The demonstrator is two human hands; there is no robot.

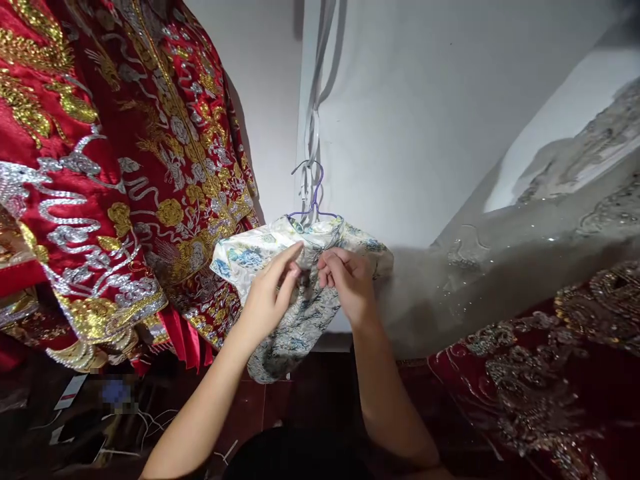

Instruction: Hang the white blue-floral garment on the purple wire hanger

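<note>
A white short-sleeved garment (300, 327) with blue and yellow flowers hangs from a purple wire hanger (316, 193) in front of me. My left hand (275, 287) is at its upper front, index finger stretched upward and thumb apart from it, with nothing visible between them. Just to the right, my right hand (347, 280) has its fingers curled in against the thumb, close to the garment's front below the collar. Whatever those fingers pinch, if anything, is too small or hidden to make out.
A red jacket (170, 153) with gold and silver embroidery hangs at the left. White straps (314, 127) run down the pale wall (400, 120) to the hanger. Sheer beaded fabric (480, 260) and a dark red embellished garment (540, 373) are at the right. Cables (145, 423) lie low at the left.
</note>
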